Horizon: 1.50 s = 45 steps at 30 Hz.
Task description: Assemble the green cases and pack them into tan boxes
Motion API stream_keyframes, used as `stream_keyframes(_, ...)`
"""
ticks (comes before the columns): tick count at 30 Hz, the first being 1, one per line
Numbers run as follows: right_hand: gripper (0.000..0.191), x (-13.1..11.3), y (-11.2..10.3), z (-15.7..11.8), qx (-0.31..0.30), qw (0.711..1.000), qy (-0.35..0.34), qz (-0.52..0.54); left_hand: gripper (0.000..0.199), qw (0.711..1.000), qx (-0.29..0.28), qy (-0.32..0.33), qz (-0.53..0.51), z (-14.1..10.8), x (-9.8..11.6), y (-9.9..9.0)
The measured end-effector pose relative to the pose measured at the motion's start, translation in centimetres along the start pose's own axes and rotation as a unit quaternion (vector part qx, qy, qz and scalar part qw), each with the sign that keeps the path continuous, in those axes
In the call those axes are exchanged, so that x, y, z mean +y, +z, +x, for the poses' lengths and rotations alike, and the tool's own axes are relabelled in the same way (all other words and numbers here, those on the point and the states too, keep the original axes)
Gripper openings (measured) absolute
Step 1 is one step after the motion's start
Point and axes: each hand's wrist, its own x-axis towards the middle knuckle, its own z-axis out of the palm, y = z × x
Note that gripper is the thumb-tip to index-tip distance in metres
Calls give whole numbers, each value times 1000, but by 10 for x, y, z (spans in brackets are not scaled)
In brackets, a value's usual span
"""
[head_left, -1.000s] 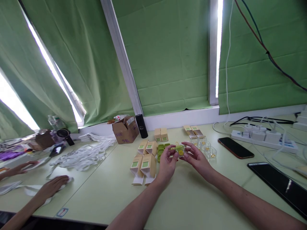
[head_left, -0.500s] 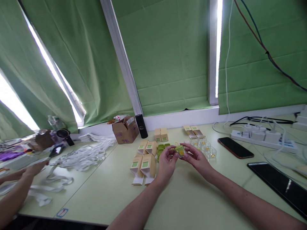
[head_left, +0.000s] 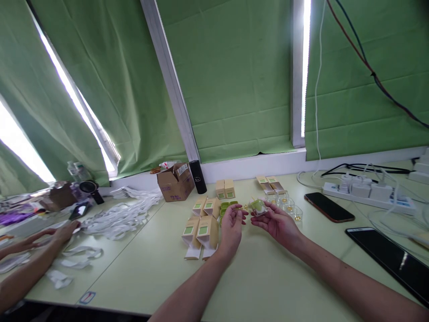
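My right hand point(head_left: 279, 225) is closed on a small clear container with green inside point(head_left: 258, 207). My left hand point(head_left: 233, 223) is beside it, apart from the container, with its fingers bent close to a small yellowish piece; whether it holds that piece is too small to tell. Left of my left hand stand kraft boxes with green labels point(head_left: 208, 230), two with open white flaps. Green pieces point(head_left: 228, 205) lie just behind my left hand. Clear containers with gold-coloured bits point(head_left: 288, 207) stand behind my right hand.
Two phones point(head_left: 329, 207) point(head_left: 390, 257) and a power strip point(head_left: 368, 197) with cables lie right. More kraft boxes point(head_left: 225, 188), a cardboard box point(head_left: 175, 182) and a black cylinder point(head_left: 197, 177) are behind. Another person's hands point(head_left: 63, 232) touch white straps point(head_left: 117, 219) at left.
My left hand has come off the clear container and drawn slightly left. My right hand has turned the container and still holds it. The other person's hands have shifted right.
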Motion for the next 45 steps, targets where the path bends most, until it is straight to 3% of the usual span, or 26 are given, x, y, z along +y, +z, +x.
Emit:
stream_keyframes(8, 51, 1, 5, -3, 25, 999, -32, -35, 55, 1000, -24, -14, -3, 0, -6, 1)
stream_keyframes(16, 66, 7, 5, -3, 45, 975, -120, -183, 67, 998, -51, -29, -17, 2, -11, -1)
stream_keyframes(22, 74, 9, -2, 0, 22, 968, -137, -207, 60, 996, -70, -40, -41, 2, -9, -2)
stream_keyframes(27, 70, 7, -1, -1, 14, 966, -144, -215, 55, 997, -57, -45, -40, 2, -8, -1)
stream_keyframes(32, 55, 7, -3, 4, 60, 961, -162, -218, 52, 995, -36, 7, 97, -1, 0, -2)
stream_keyframes(36, 45, 7, -7, 9, 112, 948, -181, -237, 51, 968, -26, 41, 245, -6, 8, -2)
stream_keyframes(45, 42, 4, -9, 7, 147, 930, -195, -274, 41, 913, -75, 69, 394, -13, 9, -2)
